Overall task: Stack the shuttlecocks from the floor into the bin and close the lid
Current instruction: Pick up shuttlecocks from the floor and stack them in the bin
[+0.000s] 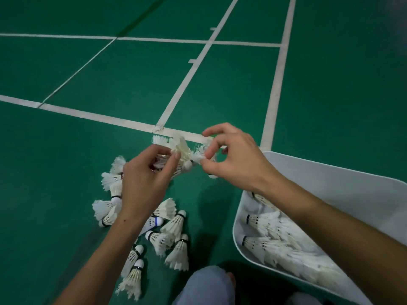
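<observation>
Green court floor (110,73), loose shuttlecocks (167,234) below. Left hand (143,186) and right hand (233,159) both pinch a held shuttlecock stack (180,148). Nest cork-first, aligned, gently; then lay in bin (330,172) at right.

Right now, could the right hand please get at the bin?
Probably yes: the right hand is busy pinching shuttlecocks, yet the bin sits open just under that forearm, no lid over it.
</observation>
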The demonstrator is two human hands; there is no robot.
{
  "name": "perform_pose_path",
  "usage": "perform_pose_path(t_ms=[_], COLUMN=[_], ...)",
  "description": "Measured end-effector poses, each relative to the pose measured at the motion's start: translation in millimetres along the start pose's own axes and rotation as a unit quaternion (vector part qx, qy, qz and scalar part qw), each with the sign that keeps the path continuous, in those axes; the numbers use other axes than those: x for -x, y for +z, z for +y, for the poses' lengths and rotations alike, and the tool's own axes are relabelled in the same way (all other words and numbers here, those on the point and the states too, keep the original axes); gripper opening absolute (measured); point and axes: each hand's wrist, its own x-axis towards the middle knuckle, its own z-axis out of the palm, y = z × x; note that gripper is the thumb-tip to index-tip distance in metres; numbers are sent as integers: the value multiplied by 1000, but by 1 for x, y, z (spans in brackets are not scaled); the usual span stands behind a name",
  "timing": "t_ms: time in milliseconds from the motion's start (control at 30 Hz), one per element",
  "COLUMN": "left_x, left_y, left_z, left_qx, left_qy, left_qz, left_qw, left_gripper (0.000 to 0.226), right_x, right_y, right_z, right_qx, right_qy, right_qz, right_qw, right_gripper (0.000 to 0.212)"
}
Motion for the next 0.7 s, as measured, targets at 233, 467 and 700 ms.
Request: perform_pose_path(t_ms=[233, 467, 700], left_x=[14, 28, 48], left_y=[36, 93, 115], left_z=[63, 101, 107], left_qx=[69, 1, -197], left_qy=[125, 253, 274], left_qz=[-116, -260, -374], left_qw=[983, 932, 864], left_gripper=[13, 22, 25], right_x=[84, 166, 207], right_y=[-79, -122, -112], right_z=[12, 77, 119], right_qx=[-32, 50, 269], right_qy=[57, 242, 354], right_qz=[115, 182, 102], right_qw=[991, 952, 890], right_gripper=[13, 22, 31])
